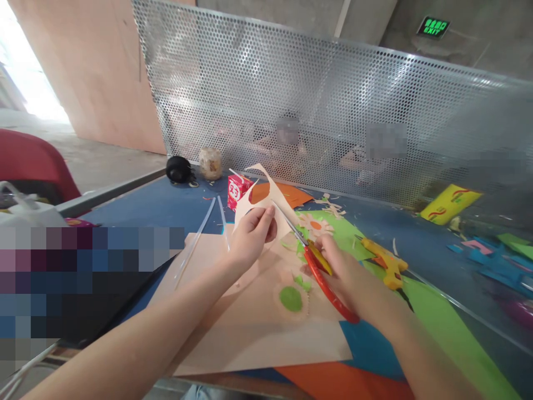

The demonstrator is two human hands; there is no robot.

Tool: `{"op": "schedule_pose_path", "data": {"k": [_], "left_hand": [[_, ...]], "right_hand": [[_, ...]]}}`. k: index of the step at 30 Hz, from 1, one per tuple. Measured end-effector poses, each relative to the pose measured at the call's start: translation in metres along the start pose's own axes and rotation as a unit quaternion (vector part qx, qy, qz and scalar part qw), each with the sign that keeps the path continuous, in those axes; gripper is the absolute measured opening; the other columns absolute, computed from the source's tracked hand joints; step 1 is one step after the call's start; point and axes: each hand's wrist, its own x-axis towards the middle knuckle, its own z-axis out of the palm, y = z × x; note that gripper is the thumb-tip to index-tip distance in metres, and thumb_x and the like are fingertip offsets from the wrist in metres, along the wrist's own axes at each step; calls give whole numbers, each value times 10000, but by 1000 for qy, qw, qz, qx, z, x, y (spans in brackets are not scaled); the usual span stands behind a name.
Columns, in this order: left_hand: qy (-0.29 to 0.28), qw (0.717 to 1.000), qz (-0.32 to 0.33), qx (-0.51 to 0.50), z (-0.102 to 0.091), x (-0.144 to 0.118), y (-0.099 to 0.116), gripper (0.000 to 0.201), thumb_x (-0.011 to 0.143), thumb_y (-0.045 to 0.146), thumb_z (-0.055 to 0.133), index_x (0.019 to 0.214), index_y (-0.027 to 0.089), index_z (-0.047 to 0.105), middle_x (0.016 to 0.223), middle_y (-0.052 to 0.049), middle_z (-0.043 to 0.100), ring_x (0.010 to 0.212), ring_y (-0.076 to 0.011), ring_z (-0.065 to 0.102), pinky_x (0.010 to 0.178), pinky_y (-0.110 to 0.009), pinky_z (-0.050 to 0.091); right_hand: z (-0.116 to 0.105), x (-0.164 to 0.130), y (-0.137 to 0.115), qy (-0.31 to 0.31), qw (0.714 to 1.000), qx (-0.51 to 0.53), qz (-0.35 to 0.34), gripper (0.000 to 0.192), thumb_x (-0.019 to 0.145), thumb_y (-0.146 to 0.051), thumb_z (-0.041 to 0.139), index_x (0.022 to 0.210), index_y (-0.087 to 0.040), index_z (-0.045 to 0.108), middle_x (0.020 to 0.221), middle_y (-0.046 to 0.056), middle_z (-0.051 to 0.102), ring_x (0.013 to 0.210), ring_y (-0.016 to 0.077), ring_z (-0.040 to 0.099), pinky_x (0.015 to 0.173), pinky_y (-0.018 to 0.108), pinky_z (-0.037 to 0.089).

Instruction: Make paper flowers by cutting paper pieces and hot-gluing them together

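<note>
My left hand (255, 232) is closed on a cut piece of cream paper (280, 206), its thumb and fingers pinching the lower part. Curved notches show along the paper's upper left edge. In my right hand (333, 261) is a pair of scissors (314, 268) with red and yellow handles, the blades reaching up to the paper just right of my left fingers. Below both hands lies a large cream sheet (250, 344). On it rest a paper flower with a green centre (290, 299) and small green scraps. Another paper flower with an orange centre (316, 225) lies behind the scissors.
A yellow glue gun (387, 264) lies right of my right hand, near green paper (441, 316). Clear glue sticks (199, 233) lie to the left. A red drink carton (238, 192), a jar (210, 164) and a black round object (179, 169) stand before the perforated metal screen (258, 83).
</note>
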Motion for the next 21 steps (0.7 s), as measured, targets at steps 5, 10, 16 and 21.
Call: {"op": "schedule_pose_path", "data": {"k": [5,10,16,21], "left_hand": [[-26,999,-19,-25,1,-2,-3,397,824,414,431,511,171,415,452,39,429,421,-64,386,443,-196,312],[-33,999,-18,-39,2,-2,-4,385,827,389,435,513,167,418,454,42,416,421,-59,369,442,-189,311],[-41,999,-19,-3,2,-3,-1,392,830,374,425,496,170,421,453,40,421,432,-69,390,453,-197,318],[-59,998,-23,20,3,-4,1,407,833,375,404,480,174,426,441,38,430,427,-75,397,452,-205,314]], "right_hand": [[2,2,1,19,999,-31,11,239,791,-445,450,820,-239,333,773,5,613,645,186,582,494,232,342],[1,0,-2,4,1000,-20,-12,219,804,-398,437,781,-236,290,719,-8,595,644,184,575,517,236,353],[1,0,-4,12,1000,-20,13,217,783,-390,457,805,-232,312,764,13,604,644,186,579,503,231,339],[2,1,-2,16,1000,-25,-3,193,782,-368,450,788,-233,312,678,-14,578,591,171,558,472,224,326]]}}
